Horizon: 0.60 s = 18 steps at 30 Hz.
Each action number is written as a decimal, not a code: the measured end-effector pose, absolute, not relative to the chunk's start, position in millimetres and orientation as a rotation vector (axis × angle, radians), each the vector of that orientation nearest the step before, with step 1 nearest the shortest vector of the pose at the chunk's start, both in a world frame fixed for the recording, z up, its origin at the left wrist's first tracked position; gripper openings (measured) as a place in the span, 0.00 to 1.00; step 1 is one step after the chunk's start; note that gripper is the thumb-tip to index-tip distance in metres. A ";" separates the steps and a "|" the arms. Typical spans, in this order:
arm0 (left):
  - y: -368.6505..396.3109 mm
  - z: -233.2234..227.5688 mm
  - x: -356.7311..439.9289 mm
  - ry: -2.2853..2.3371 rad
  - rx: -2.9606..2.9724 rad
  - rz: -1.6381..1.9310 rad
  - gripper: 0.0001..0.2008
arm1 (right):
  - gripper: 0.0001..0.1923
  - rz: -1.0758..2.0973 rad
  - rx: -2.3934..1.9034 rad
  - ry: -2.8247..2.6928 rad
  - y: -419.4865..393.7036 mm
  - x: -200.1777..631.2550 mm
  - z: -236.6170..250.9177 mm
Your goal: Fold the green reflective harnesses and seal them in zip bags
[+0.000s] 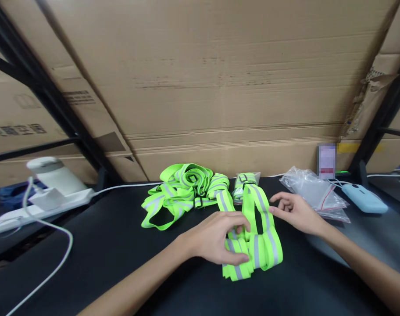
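A neon-green reflective strap (266,248) with grey stripes lies partly folded on the black table in front of me. My left hand (221,237) is curled around its left folded part, with the thumb on the near side and fingers on the far side. Just right of the strap's upper loop hovers my right hand (295,213), fingers apart and slightly bent, holding nothing. Behind my left hand sits a loose heap of similar green straps (187,180) with black buckles. Beside the heap is a rolled strap in a clear bag (246,179).
Clear plastic bags (313,193) lie at the back right, near a light-blue power bank (364,198) and a blurred-out upright phone-like item (326,161). On the left are a power strip (65,204), a white bottle (57,175) and a white cable (66,254). Cardboard (219,87) walls the back.
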<state>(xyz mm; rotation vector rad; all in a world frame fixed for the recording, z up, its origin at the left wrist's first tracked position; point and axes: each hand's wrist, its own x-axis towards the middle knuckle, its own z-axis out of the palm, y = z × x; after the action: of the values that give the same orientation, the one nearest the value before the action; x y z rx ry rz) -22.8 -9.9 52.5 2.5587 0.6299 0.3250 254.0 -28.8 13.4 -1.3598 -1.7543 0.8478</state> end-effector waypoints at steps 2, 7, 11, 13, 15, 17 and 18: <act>-18.0 53.8 -19.7 0.582 2.613 0.366 0.21 | 0.17 0.950 -1.372 -1.855 -26.4 254.9 9.3; -39.8 36.8 -13.7 0.591 2.619 0.445 0.28 | 0.18 1.203 -1.283 -1.761 -29.3 247.3 4.6; -45.7 18.3 -9.6 0.565 2.584 0.570 0.27 | 0.18 1.215 -1.223 -1.702 -31.7 242.0 4.3; -45.9 12.5 -9.1 0.529 2.586 0.626 0.26 | 0.17 1.247 -1.177 -1.681 -32.5 239.8 5.4; -45.8 9.4 -9.6 0.481 2.608 0.678 0.27 | 0.18 1.329 -1.138 -1.628 -33.4 237.7 7.0; -46.3 8.6 -10.5 0.421 2.649 0.726 0.26 | 0.19 1.387 -1.112 -1.567 -34.2 235.8 8.1; -47.0 8.9 -11.0 0.394 2.676 0.754 0.26 | 0.19 1.386 -1.105 -1.543 -34.4 234.9 7.9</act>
<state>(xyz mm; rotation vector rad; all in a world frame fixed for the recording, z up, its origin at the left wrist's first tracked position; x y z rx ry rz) -11.0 -47.0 8.9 2.6762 0.3937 0.7542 234.9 -34.4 7.9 -1.1045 -1.5435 1.3865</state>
